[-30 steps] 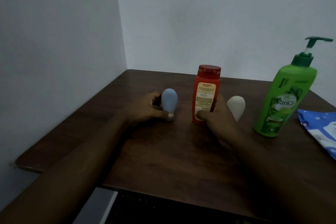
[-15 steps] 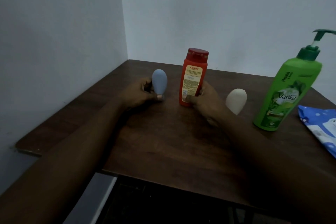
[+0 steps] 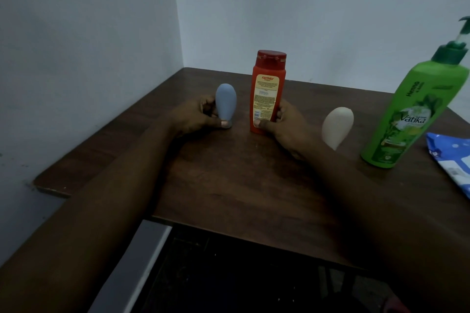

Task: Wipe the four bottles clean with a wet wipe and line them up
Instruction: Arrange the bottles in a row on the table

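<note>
Small blue teardrop-shaped plastic bottle (image 3: pixel 225 105) is stood narrow end down toward the far-left corner of the dark wooden table (image 3: pixel 229 180); its neck is pinched by the left hand (image 3: pixel 201 115), thumb in front. Just beside it, the tall orange-red plastic bottle with red flip cap (image 3: pixel 267 94) is gripped low by the right hand (image 3: pixel 284 124), thumb across the label. Cream teardrop-shaped bottle (image 3: pixel 337 127) and green pump bottle (image 3: pixel 412 119) are left free further toward the right edge. No wipe is seen in either hand, so lining-up is judged to be the step. Bases should be kept flat and slid, not lifted. The blue bottle looks tippy and should be released gently. Blue wet-wipe pack (image 3: pixel 450 157) lies at the right edge.
</note>
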